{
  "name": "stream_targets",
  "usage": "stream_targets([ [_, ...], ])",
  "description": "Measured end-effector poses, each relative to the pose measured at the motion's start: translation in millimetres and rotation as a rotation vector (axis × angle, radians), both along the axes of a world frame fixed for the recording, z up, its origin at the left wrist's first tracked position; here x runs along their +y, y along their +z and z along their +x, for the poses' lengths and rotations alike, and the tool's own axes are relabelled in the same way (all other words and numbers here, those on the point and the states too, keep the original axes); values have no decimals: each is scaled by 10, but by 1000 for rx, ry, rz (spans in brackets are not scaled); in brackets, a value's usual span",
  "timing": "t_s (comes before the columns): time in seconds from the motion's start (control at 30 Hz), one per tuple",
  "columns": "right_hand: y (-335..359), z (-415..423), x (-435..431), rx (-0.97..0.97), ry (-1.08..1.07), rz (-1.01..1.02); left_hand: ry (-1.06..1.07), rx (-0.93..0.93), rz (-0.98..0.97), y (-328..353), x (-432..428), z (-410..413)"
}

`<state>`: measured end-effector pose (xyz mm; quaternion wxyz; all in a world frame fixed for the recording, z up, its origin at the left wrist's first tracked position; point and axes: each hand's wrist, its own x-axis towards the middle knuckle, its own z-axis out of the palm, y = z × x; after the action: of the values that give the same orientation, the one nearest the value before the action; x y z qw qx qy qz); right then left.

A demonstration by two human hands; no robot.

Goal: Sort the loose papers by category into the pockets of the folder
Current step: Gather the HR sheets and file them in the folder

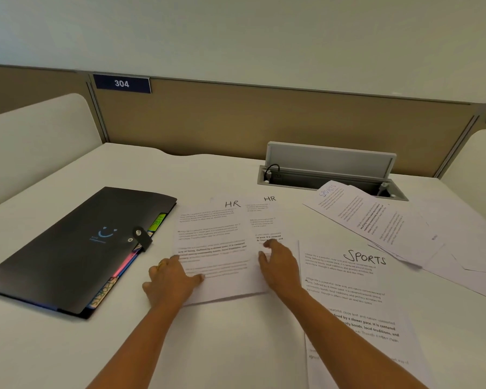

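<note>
Left hand point(171, 279) and right hand point(278, 265) rest flat, fingers seemingly uncurled, on overlapping HR sheets point(213, 242) mid-counter point(54, 346), long axis pointing away, closed folder point(76, 248) nearer the left hand.

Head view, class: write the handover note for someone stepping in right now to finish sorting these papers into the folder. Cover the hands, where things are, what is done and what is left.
Left hand: open, flat on the left edge of the front HR sheet.
Right hand: open, fingertips on the second HR sheet, which lies partly under the front one.
Folder: lies closed left of the papers, coloured tabs showing.
Near SPORTS sheet and far SPORTS sheet lie right, with more sheets beneath.
Done: HR sheets side by side; nothing visibly filed.
Left: open the folder and pocket HR, SPORTS and the rest.
</note>
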<state>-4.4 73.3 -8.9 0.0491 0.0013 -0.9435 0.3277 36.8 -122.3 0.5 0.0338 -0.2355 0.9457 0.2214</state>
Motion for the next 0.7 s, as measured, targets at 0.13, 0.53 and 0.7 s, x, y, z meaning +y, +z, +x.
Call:
stream_targets([
  [0.13, -24, 50, 5, -119, 11, 76, -53, -11, -69, -46, 39, 21],
  [0.53, 16, -83, 46, -195, -202, 5, -153, -7, -133, -151, 107, 26],
  [0.7, 20, -108, -62, -245, -172, -138, -214, -10, -107, -226, 213, 55],
])
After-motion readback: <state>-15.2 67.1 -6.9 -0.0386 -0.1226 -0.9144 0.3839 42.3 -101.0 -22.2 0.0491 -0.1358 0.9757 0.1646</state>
